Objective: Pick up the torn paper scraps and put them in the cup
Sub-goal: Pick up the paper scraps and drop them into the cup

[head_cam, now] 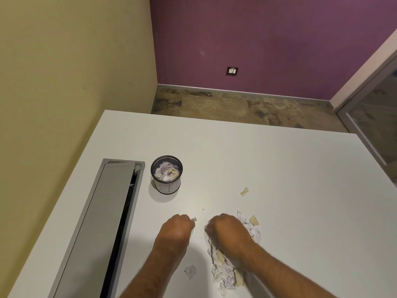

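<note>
The tabletop is smooth and matt; on it stands a black wire-mesh metal cup, with crumpled paper scraps near the cup.

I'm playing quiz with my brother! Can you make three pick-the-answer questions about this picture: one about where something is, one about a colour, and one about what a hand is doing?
1. Where is the cup?
A. On the floor
B. On the table, right beside the grey cable tray
C. In a hand

2. What colour is the far wall?
A. Purple
B. Blue
C. Orange

3. What is the left hand doing?
A. Lying flat and open
B. Holding the cup
C. Pinching a small paper scrap

Answers:
1. B, the cup stands on the white table, just right of the tray.
2. A, the wall with the socket is purple.
3. C, a bit of white paper pokes out at its curled fingertips, while the right hand rests on the pile of scraps.
</note>
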